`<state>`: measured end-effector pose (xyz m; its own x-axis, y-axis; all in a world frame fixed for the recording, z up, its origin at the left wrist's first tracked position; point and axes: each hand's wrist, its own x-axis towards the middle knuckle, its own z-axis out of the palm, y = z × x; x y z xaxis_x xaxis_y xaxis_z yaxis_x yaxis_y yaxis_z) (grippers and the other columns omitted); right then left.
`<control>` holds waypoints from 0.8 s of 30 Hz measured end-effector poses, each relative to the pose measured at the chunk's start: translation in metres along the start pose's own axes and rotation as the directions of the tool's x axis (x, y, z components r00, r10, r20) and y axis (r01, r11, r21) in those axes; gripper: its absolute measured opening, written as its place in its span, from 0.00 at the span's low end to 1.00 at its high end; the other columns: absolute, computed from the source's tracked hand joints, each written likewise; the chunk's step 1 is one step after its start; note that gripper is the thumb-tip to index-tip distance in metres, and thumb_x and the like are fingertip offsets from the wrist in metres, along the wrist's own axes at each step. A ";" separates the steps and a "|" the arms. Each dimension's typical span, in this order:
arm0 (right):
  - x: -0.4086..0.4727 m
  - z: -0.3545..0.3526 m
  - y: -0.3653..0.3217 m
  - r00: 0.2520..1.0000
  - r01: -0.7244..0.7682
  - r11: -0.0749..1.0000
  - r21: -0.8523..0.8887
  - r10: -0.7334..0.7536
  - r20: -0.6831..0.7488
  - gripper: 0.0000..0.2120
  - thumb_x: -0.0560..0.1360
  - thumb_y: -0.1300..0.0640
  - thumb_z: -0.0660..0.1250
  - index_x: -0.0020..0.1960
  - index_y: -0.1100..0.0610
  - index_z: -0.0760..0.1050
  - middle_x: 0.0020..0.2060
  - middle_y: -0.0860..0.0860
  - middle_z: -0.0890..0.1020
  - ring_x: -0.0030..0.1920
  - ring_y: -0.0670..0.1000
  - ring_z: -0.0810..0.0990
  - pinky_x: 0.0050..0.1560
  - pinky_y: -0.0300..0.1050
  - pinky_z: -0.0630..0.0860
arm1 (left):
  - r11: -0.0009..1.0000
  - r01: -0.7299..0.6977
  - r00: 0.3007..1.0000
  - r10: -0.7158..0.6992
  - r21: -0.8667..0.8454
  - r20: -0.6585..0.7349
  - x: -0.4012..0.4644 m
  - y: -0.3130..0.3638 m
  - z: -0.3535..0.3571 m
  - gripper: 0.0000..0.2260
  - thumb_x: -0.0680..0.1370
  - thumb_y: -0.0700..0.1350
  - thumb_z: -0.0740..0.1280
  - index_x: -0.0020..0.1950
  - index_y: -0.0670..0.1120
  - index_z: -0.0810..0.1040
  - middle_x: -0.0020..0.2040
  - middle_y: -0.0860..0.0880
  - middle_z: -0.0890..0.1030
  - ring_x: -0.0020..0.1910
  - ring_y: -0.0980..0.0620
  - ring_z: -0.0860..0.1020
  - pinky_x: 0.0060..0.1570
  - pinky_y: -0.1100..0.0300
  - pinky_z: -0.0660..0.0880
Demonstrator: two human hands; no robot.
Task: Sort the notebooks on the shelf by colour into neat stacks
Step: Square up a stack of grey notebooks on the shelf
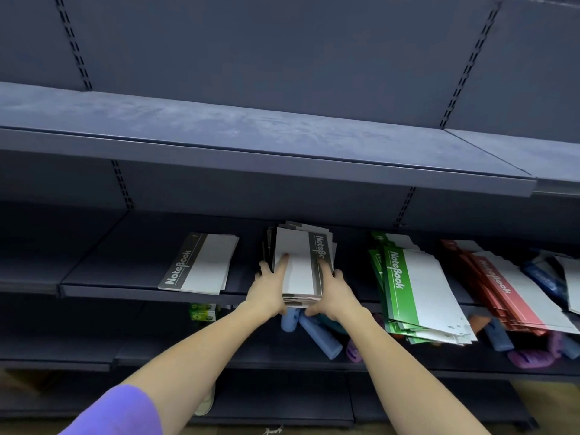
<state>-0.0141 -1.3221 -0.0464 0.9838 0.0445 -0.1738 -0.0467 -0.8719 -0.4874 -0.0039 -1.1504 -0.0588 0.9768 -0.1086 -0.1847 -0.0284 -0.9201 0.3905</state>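
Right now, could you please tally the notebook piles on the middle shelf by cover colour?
Black piles: 2, the small pile at left and the stack gripped by the left hand and right hand.
Green pile: 1
Red pile: 1
Total: 4

"NoteBook" on black notebook (198, 264), green notebook (417, 287), red notebook (502, 282)

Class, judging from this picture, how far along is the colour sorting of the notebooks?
Done: colours already sit apart, with a small black stack at the left. In hand: the left hand and right hand grip the sides of the second black pile. Left: the green pile and red pile lie fanned and overhang the shelf edge.
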 end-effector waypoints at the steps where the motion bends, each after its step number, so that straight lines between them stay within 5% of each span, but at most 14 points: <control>1: 0.001 0.000 -0.001 1.000 -0.012 1.000 0.012 0.012 -0.002 0.62 0.58 0.56 0.83 0.78 0.42 0.46 0.66 0.56 0.64 0.59 0.61 0.75 0.54 0.55 0.80 | 1.000 -0.013 1.000 0.013 -0.007 -0.002 0.001 -0.001 0.000 0.57 0.67 0.36 0.79 0.81 0.59 0.42 0.77 0.36 0.50 0.67 0.35 0.70 0.55 0.48 0.79; 7: 0.000 0.005 -0.003 0.998 -0.026 0.999 -0.028 0.024 -0.056 0.56 0.63 0.56 0.81 0.79 0.44 0.49 0.63 0.60 0.69 0.60 0.64 0.76 0.57 0.55 0.79 | 0.995 -0.067 0.990 0.075 0.073 -0.123 -0.001 -0.003 0.006 0.49 0.72 0.34 0.73 0.81 0.55 0.44 0.67 0.37 0.66 0.52 0.40 0.78 0.46 0.52 0.80; 11: -0.002 0.006 -0.002 0.998 -0.005 0.999 0.037 0.007 -0.061 0.55 0.64 0.55 0.80 0.80 0.45 0.50 0.63 0.60 0.70 0.58 0.61 0.76 0.56 0.51 0.78 | 0.994 -0.089 0.995 0.092 0.055 -0.048 0.003 -0.008 0.000 0.54 0.68 0.45 0.80 0.81 0.55 0.45 0.68 0.38 0.64 0.58 0.38 0.75 0.50 0.49 0.80; 17: 0.005 -0.010 0.001 0.994 -0.106 0.981 0.160 0.102 0.031 0.67 0.57 0.53 0.85 0.80 0.56 0.43 0.68 0.57 0.71 0.67 0.57 0.72 0.64 0.47 0.72 | 0.983 -0.035 0.996 0.049 -0.179 0.071 0.015 -0.008 -0.012 0.64 0.60 0.53 0.84 0.81 0.55 0.41 0.78 0.36 0.54 0.75 0.35 0.60 0.70 0.45 0.68; 24: 0.004 -0.010 -0.009 0.981 -0.192 0.981 0.008 0.192 -0.021 0.60 0.59 0.50 0.85 0.78 0.62 0.51 0.64 0.59 0.75 0.63 0.58 0.76 0.59 0.48 0.77 | 0.997 -0.029 0.999 0.030 -0.067 0.019 0.011 0.001 -0.013 0.62 0.59 0.54 0.85 0.81 0.45 0.48 0.67 0.38 0.73 0.63 0.40 0.75 0.59 0.52 0.77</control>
<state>-0.0077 -1.3185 -0.0342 0.9599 -0.1338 -0.2464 -0.2360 -0.8604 -0.4517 0.0100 -1.1479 -0.0490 0.9712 -0.1434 -0.1901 -0.0423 -0.8895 0.4550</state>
